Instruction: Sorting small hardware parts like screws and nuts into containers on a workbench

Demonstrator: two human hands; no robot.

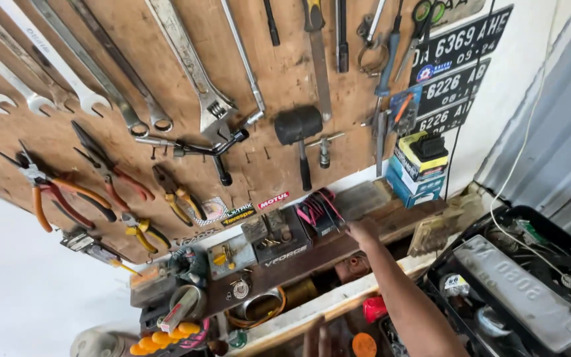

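Fingertips of the left hand (313, 337) peek in, grip unreadable. Farther off, the right hand (363, 231) reaches the wooden shelf (391, 221), fingers apart beside a wire bundle (317, 208); it looks light, floppy, best gathered mid-coil.

One arm (401, 291) comes up from the bottom edge and stretches far out and up to the left. It is bare and almost straight, with the elbow low near the bottom edge. Which arm it is cannot be told for sure; it looks like the right one. The hand (363, 231) at its end is small and far away. We see the back of it. The fingers are bent a little and point up and to the left, and the fingertips are hidden, so it is hard to tell if the hand is holding anything. Low down, near the bottom edge, a few fingers (316, 337) of the other hand poke up, straight and close together.
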